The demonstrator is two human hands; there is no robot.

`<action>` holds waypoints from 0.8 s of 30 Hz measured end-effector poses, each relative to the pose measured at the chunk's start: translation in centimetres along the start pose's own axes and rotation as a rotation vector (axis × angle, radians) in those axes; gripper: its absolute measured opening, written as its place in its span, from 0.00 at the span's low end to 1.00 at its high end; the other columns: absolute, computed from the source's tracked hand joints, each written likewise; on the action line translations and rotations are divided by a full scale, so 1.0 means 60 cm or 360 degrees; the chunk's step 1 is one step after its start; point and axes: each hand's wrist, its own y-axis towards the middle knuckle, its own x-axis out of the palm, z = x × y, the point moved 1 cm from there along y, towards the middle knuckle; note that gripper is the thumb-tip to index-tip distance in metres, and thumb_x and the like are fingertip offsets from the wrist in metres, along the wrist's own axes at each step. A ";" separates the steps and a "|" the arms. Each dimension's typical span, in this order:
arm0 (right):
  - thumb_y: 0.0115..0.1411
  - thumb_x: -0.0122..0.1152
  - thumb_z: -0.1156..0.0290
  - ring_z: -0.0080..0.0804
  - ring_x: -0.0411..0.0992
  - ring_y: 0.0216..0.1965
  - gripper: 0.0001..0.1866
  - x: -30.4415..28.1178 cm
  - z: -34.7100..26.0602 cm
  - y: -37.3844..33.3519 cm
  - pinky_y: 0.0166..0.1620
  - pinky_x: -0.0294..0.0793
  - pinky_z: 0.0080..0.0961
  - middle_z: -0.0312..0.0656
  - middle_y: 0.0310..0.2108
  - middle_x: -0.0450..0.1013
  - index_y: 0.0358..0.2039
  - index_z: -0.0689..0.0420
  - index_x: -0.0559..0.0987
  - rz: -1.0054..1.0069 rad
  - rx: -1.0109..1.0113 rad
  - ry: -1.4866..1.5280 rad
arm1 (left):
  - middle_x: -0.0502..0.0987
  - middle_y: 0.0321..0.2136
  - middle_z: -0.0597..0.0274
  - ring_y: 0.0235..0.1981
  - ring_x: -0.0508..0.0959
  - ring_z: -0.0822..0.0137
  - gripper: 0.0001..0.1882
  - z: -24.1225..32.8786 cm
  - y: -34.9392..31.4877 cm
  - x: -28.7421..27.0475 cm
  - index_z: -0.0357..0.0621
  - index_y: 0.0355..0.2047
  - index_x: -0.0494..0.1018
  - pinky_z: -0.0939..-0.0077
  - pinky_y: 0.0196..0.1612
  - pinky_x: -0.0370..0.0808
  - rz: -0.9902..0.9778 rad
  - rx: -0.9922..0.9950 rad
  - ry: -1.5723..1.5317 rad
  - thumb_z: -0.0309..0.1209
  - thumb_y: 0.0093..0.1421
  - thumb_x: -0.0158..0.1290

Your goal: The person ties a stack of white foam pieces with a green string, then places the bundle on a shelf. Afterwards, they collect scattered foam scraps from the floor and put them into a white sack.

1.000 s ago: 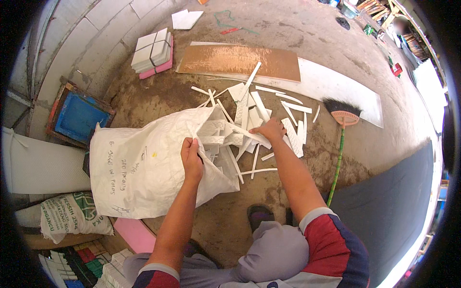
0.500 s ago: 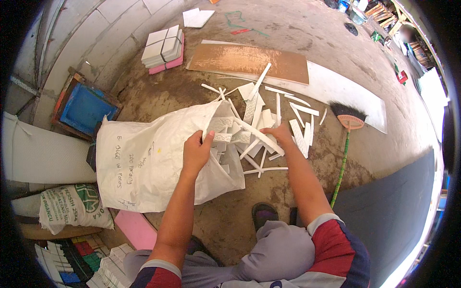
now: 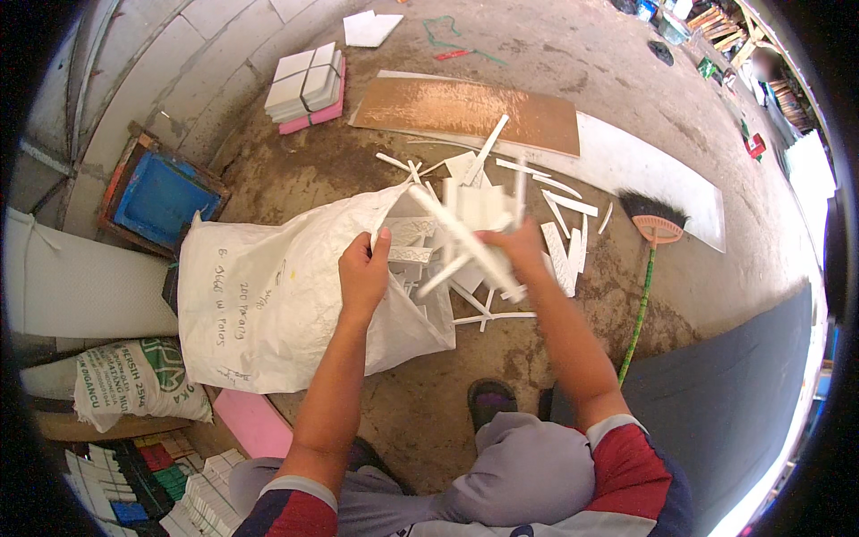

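Observation:
A large white woven sack (image 3: 268,286) with handwriting on its side lies on the floor, its mouth facing right. My left hand (image 3: 363,273) is closed on the upper rim of that mouth, thumb on top. My right hand (image 3: 519,251), slightly blurred, grips a bunch of white strips (image 3: 458,234), which look like foam offcuts, just outside the mouth. White pieces, some with an embossed pattern (image 3: 412,240), show inside the opening. More loose strips (image 3: 555,215) are scattered on the floor beyond and right of my right hand.
A brown board (image 3: 474,107) lies over a long white panel (image 3: 662,179) at the back. A green-handled broom (image 3: 646,295) lies to the right, by a dark mat (image 3: 716,385). Strapped foam sheets (image 3: 304,85), a blue framed tray (image 3: 165,201) and a filled sack (image 3: 134,385) are leftward.
My right hand has lifted a bunch of strips from the pile, raising them slightly at the sack's mouth. My left hand keeps hold of the rim with little movement.

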 end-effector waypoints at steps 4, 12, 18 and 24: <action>0.44 0.78 0.42 0.61 0.77 0.52 0.58 0.175 -0.065 -0.093 0.56 0.74 0.53 0.62 0.52 0.76 0.66 0.62 0.59 -0.0264 0.0007 -0.0599 | 0.65 0.14 0.58 0.19 0.61 0.71 0.25 0.020 -0.020 -0.009 0.36 0.21 0.65 0.67 0.23 0.61 -0.0045 0.0019 0.0125 0.42 0.69 0.55; 0.60 0.64 0.55 0.57 0.80 0.47 0.30 0.444 0.003 -0.132 0.53 0.77 0.50 0.58 0.46 0.80 0.55 0.64 0.73 -0.1313 -0.0726 -0.0543 | 0.63 0.14 0.56 0.20 0.61 0.73 0.23 0.019 -0.039 -0.059 0.36 0.23 0.64 0.67 0.23 0.61 -0.0297 0.0185 0.0112 0.39 0.69 0.56; 0.62 0.60 0.62 0.56 0.81 0.44 0.19 0.447 -0.037 -0.091 0.50 0.79 0.47 0.59 0.40 0.81 0.45 0.65 0.82 -0.1734 -0.1019 -0.0377 | 0.57 0.21 0.76 0.25 0.55 0.80 0.22 -0.017 -0.010 -0.093 0.44 0.22 0.60 0.78 0.25 0.53 0.0020 0.0065 -0.0432 0.35 0.72 0.53; 0.53 0.63 0.68 0.54 0.81 0.31 0.12 0.263 -0.019 -0.036 0.37 0.80 0.45 0.56 0.26 0.81 0.26 0.66 0.83 -0.1355 -0.0726 -0.1143 | 0.57 0.21 0.77 0.26 0.55 0.81 0.22 -0.047 0.005 -0.060 0.46 0.22 0.59 0.79 0.26 0.52 0.0072 -0.0022 -0.0620 0.35 0.72 0.53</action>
